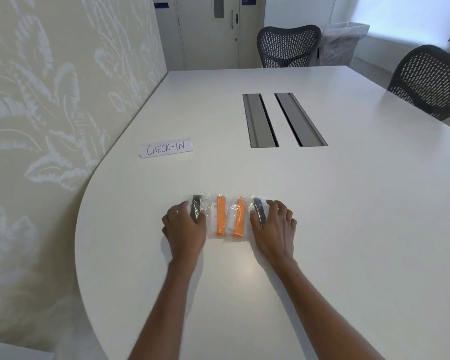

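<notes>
The left hand covers the near half of the left dark strap packet. The right hand lies flat over the near end and outer side of the right dark strap packet. Both forearms are cut off by the picture's bottom edge. By the right edge of the table surface, a mesh chair is cropped by the picture's side. The blue door signs are too small to read
</notes>
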`<state>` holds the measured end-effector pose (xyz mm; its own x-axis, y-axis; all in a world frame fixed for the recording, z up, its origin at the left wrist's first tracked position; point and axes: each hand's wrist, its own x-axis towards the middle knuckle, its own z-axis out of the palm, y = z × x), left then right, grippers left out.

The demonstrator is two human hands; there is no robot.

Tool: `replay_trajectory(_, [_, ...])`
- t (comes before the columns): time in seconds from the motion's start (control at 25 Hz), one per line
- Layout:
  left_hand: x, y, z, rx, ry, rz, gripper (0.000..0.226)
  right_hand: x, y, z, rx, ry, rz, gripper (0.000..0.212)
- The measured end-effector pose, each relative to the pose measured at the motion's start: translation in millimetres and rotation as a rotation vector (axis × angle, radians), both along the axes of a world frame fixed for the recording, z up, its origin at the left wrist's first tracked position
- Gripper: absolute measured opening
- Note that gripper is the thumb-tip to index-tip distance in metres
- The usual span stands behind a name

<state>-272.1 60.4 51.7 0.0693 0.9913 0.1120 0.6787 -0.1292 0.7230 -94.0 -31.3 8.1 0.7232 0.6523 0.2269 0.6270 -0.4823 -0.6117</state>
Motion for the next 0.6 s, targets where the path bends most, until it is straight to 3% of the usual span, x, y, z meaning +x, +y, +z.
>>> replay_trajectory(0.16, [-1.8,36.1,-2.1,-0.229,0.002,-0.05,0.067,-2.0,0.0,2.1,-0.034,-0.022,0.026,0.067])
replay_trajectory(0.28, [2.0,47.3,-3.0,-0.312,0.082,-0.012,0.057,-3.2,-1.5,1.4,0.002,-0.002,0.069,0.066])
replay_trajectory(0.48, [5.9,50.2,-1.2,-0.402,0.033,0.035,0.078,-11.3,-6.0,9.8,0.139,0.179,0.052,0.057])
replay_trajectory(0.6, [10.0,49.5,-8.0,-0.356,-0.031,0.003,0.086,-17.7,-5.9,17.5,0.168,0.34,0.066,0.055])
